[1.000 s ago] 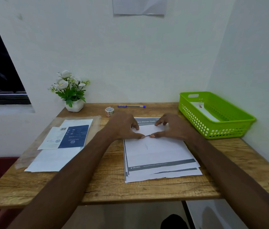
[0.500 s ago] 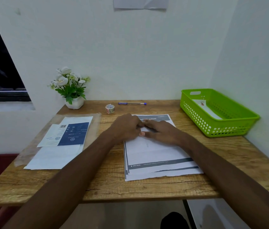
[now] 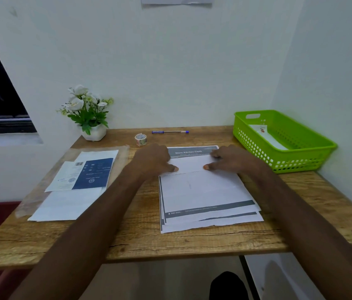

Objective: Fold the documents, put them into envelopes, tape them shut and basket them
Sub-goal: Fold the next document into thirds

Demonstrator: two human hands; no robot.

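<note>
Two hands rest on a stack of documents (image 3: pixel 208 198) in the head view, which lies flat near the middle of the wooden desk (image 3: pixel 140 234). The top sheet is folded over, and its folded flap (image 3: pixel 192 164) lies between the two hands, white side up, below a grey header reading "Store Kitchen Cloth". The left hand (image 3: pixel 152 161) presses down on the flap's left end with fingers curled under and the thumb tip on the flap's near edge; the right hand (image 3: pixel 231 159) presses its right end, thumb tip likewise on that edge and fingers spread flat toward the header. Neither hand grips the paper (both only bear down on it), and the thumbs are apart along the flap's near edge.

Left of the stack, a clear plastic sleeve (image 3: pixel 41 198) holds white envelopes (image 3: pixel 67 205) with a blue-and-white card (image 3: pixel 88 174) on top. Behind the hands sit a roll of tape (image 3: pixel 140 139) and a blue pen (image 3: pixel 170 132), with a potted white flower (image 3: pixel 88 113) at the back-left corner. A green basket (image 3: pixel 296 156) stands at the right, well apart from the stack, with a white envelope (image 3: pixel 267 136) inside it.
</note>
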